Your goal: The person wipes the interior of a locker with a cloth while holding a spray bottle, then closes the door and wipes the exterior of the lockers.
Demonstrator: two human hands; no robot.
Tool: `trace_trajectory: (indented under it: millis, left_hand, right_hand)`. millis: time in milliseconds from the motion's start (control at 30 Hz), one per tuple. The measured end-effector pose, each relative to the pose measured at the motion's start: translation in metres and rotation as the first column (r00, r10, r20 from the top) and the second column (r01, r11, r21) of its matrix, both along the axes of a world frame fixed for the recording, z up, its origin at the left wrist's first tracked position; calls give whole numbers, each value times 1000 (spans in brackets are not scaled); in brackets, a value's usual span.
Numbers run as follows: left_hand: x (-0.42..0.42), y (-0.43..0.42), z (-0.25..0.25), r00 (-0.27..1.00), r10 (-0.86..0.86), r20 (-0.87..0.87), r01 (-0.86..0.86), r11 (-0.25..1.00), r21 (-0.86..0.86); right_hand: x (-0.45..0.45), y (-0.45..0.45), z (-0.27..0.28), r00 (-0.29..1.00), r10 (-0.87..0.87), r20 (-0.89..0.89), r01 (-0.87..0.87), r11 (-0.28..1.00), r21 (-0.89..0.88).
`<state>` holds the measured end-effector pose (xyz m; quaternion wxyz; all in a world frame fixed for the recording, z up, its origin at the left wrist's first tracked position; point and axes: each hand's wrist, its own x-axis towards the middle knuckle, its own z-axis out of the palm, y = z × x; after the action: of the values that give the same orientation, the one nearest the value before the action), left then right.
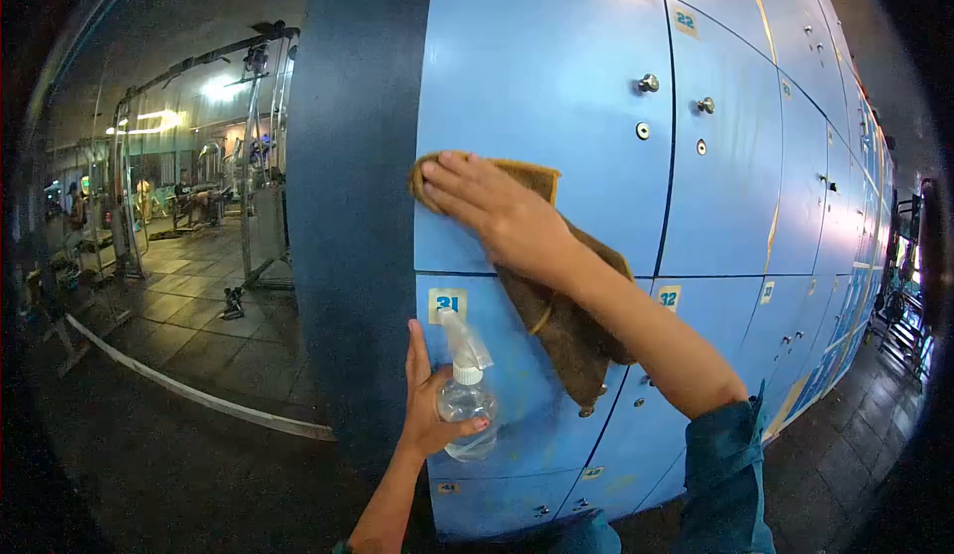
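Observation:
My right hand (497, 206) presses a brown cloth (561, 330) flat against the blue locker door (547, 67) numbered 21, near its lower left edge. The cloth has a yellowish border and hangs down across the door below. In my left hand (427, 405) is a clear spray bottle (472, 410) with a white collar and a transparent trigger head. My thumb and fingers wrap round its body, and one finger points up beside the head. The bottle stands upright in front of the locker door (537, 385) numbered 31.
More blue lockers with round metal knobs (706, 105) and keyholes run off to the right. A dark side panel (358, 196) borders them on the left. Beyond it, glass or a mirror shows gym machines (253, 166). Dark tiled floor (845, 465) lies at right.

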<state>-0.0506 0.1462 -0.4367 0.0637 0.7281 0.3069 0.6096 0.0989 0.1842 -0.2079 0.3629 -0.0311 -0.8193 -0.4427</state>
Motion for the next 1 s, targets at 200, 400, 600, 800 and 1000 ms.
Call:
trace_trajectory:
  millis: [200, 400, 600, 800, 1000]
  left_hand:
    - [2, 1, 0, 999, -36, 29, 36, 999, 7]
    - [1, 2, -2, 999, -47, 21, 47, 999, -25]
    - [3, 4, -5, 999, -31, 29, 31, 999, -29]
    - [7, -1, -1, 997, -56, 56, 58, 998, -40]
    - [7, 1, -6, 997, -27, 71, 29, 999, -37]
  right_hand:
    - [24, -2, -48, 994, -74, 86, 75, 997, -9]
    - [46, 3, -33, 992, -125, -18, 126, 988, 90]
    - [92, 12, 20, 935, -126, -332, 180, 974, 136]
    - [150, 19, 38, 811, -121, -573, 224, 968, 112]
    - [160, 24, 11, 646, -123, -753, 229, 973, 38]
